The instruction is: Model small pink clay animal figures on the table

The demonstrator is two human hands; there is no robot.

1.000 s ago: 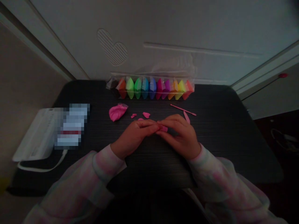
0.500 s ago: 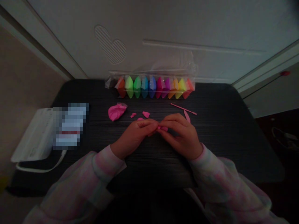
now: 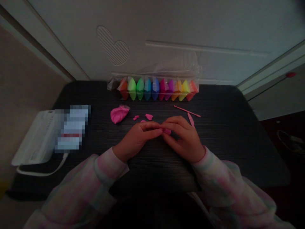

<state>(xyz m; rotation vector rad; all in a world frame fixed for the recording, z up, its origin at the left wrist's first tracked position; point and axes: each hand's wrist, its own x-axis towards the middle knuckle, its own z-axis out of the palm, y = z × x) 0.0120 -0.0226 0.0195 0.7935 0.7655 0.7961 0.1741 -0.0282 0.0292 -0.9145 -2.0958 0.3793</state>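
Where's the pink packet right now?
Head view, left of centre on the dark table: the pink packet lies beyond the left hand, just left of the small loose pink pieces.

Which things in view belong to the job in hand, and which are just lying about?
Job, as I read it:
pink piece, in left hand and right hand
loose pink bits
wrapped pink lump
thin stick and flat tool, probably; both lie unheld

Lying about:
phone, white box, cable
coloured packs, perhaps spare stock
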